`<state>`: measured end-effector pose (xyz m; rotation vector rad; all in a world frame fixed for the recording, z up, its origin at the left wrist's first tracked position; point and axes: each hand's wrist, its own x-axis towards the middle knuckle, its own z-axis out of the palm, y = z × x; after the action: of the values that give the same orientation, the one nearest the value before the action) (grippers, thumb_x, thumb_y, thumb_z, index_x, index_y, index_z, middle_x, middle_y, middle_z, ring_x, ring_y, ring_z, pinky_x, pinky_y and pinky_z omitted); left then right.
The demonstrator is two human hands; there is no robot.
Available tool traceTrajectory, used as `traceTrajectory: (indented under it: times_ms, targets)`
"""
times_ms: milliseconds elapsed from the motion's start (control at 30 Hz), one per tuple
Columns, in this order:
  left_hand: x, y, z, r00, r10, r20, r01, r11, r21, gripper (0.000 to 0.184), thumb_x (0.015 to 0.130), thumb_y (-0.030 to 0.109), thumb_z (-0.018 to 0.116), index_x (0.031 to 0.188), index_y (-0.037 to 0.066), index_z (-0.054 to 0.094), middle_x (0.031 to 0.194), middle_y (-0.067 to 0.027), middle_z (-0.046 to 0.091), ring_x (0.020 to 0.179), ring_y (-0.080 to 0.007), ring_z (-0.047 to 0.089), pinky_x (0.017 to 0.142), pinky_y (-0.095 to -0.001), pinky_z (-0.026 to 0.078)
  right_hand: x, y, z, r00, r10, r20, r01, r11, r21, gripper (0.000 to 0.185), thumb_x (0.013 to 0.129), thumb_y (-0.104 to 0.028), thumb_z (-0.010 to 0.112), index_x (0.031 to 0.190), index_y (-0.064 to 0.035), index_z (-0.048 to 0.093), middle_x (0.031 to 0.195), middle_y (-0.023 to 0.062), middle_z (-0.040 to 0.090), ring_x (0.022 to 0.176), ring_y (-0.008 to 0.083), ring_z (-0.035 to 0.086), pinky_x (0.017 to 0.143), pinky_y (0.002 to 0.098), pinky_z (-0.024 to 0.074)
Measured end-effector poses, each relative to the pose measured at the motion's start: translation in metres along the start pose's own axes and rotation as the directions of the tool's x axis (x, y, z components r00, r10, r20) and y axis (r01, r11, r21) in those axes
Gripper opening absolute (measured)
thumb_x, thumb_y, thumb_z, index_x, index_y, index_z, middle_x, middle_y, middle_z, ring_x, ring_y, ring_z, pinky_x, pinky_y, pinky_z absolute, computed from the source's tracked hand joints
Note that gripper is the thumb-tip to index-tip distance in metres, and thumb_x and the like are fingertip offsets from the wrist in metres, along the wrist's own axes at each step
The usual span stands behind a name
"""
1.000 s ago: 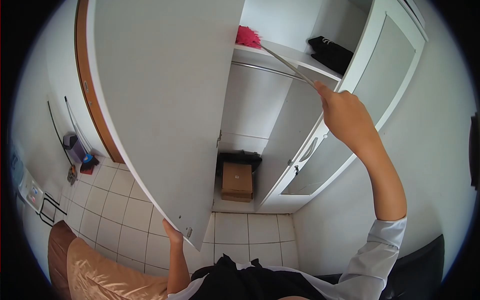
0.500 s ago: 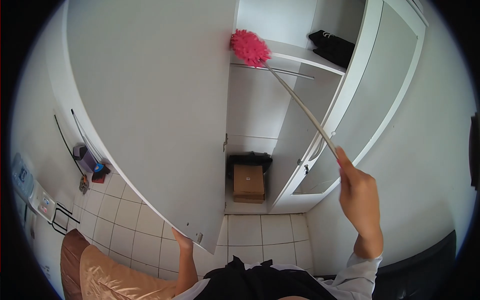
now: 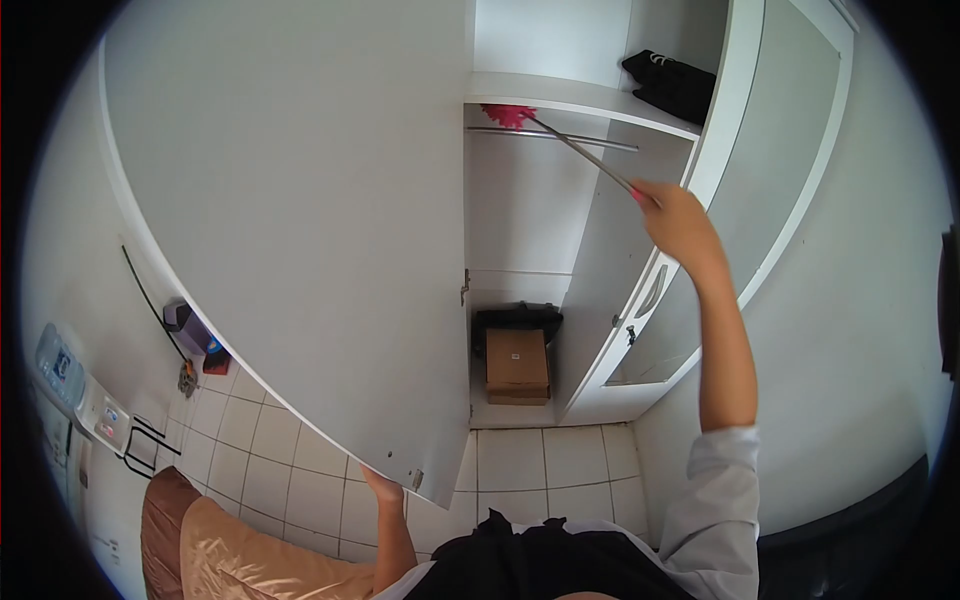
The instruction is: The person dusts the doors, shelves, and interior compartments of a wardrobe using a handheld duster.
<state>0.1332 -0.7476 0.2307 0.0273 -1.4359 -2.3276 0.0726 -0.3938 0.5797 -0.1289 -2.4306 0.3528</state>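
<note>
My right hand (image 3: 680, 225) is closed around the thin handle (image 3: 585, 153) of a pink duster. The duster's fluffy head (image 3: 510, 116) is inside the wardrobe, just under the upper shelf (image 3: 560, 92) and close to the metal hanging rail (image 3: 560, 138). At the lower edge of the white wardrobe door (image 3: 300, 240), my left hand (image 3: 385, 487) holds on, its fingers partly hidden behind the panel. That door stands open on the left.
On the shelf lies a folded black cloth item (image 3: 672, 85). A cardboard box (image 3: 517, 365) and a black bag (image 3: 540, 318) sit on the wardrobe floor. The mirrored door (image 3: 790, 160) is open at right. A water dispenser (image 3: 100, 415) and brown pillows (image 3: 260, 540) are at left.
My right hand has reached up and forward. The duster head has gone from in front of the shelf edge to underneath it. My left hand stays at the door.
</note>
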Motion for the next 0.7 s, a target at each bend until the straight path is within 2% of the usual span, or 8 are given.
traceTrajectory:
  times_ms: [133,200,367,433,533,600,667,700]
  targets:
    - [0.005,-0.005,-0.009,0.998,-0.025,0.05,0.026,0.999,-0.027,0.046,0.084,0.038,0.03,0.111,0.002,0.038,0.103,-0.0075,0.046,0.095,-0.019,0.046,0.079,-0.031,0.039,0.074,0.018,0.033,0.996,0.089,0.009,-0.088,0.994,-0.064,0.026,0.074,-0.013,0.043,0.093,-0.006,0.058,0.089,0.0179,0.057,0.083,0.0321,0.054,0.075,0.0345,0.0423]
    - [0.007,-0.002,-0.006,0.997,0.068,0.046,-0.072,0.993,0.098,0.046,0.084,0.038,0.029,0.111,0.002,0.038,0.103,-0.0078,0.046,0.095,-0.0195,0.046,0.078,-0.0318,0.04,0.088,0.033,0.022,0.933,0.359,-0.03,-0.356,0.906,-0.229,0.025,0.073,-0.011,0.043,0.09,-0.0014,0.058,0.091,0.0204,0.056,0.086,0.0327,0.054,0.075,0.0346,0.0431]
    - [0.004,-0.005,-0.006,0.995,0.045,0.091,-0.044,0.999,-0.018,0.046,0.084,0.038,0.028,0.111,0.002,0.038,0.103,-0.008,0.046,0.095,-0.0197,0.047,0.077,-0.0316,0.04,0.084,0.031,0.024,0.94,0.326,-0.098,-0.34,0.915,-0.217,0.022,0.072,-0.008,0.045,0.088,0.0018,0.057,0.09,0.0228,0.055,0.085,0.0336,0.054,0.075,0.0372,0.0426]
    - [0.004,-0.005,-0.007,0.996,0.042,0.084,-0.04,0.999,-0.02,0.047,0.084,0.038,0.028,0.112,0.002,0.038,0.103,-0.0081,0.046,0.095,-0.0198,0.047,0.077,-0.0314,0.04,0.08,0.015,0.033,0.984,0.175,-0.014,-0.176,0.982,-0.069,0.021,0.073,-0.009,0.045,0.086,0.0016,0.058,0.089,0.0229,0.055,0.082,0.0348,0.053,0.074,0.0387,0.0413]
    - [0.007,0.004,-0.003,0.991,0.024,0.131,-0.024,1.0,0.001,0.047,0.084,0.038,0.028,0.112,0.002,0.038,0.104,-0.0083,0.046,0.095,-0.02,0.046,0.077,-0.0314,0.04,0.054,-0.007,0.032,0.995,0.057,0.076,-0.063,0.995,0.074,0.019,0.072,-0.011,0.047,0.082,0.0024,0.057,0.085,0.0226,0.055,0.08,0.0358,0.053,0.073,0.0394,0.0405]
    - [0.005,0.013,0.004,0.995,0.057,0.079,-0.059,0.998,0.032,0.048,0.083,0.039,0.032,0.107,-0.001,0.041,0.1,-0.0091,0.048,0.092,-0.0188,0.048,0.076,-0.0297,0.04,0.046,0.021,0.023,0.993,0.101,0.056,-0.102,0.995,0.02,0.018,0.073,-0.011,0.047,0.081,0.0032,0.055,0.081,0.0218,0.056,0.08,0.0343,0.054,0.071,0.0387,0.0413]
    - [0.004,0.012,0.003,0.994,0.066,0.082,-0.069,0.997,0.038,0.049,0.083,0.04,0.032,0.108,-0.001,0.04,0.1,-0.0093,0.048,0.092,-0.0189,0.048,0.076,-0.0299,0.04,0.025,0.047,-0.003,0.955,0.29,-0.065,-0.293,0.955,-0.053,0.017,0.073,-0.01,0.047,0.081,0.0025,0.055,0.079,0.0217,0.056,0.079,0.0328,0.054,0.07,0.0377,0.0419]
    - [0.006,0.01,0.003,0.994,0.079,0.081,-0.082,0.996,0.036,0.05,0.082,0.042,0.032,0.108,-0.001,0.04,0.1,-0.0094,0.048,0.093,-0.019,0.047,0.076,-0.0301,0.04,0.015,0.055,-0.022,0.921,0.389,-0.038,-0.39,0.913,-0.121,0.016,0.073,-0.008,0.05,0.087,-0.0004,0.056,0.085,0.0211,0.056,0.081,0.03,0.055,0.071,0.0351,0.0425]
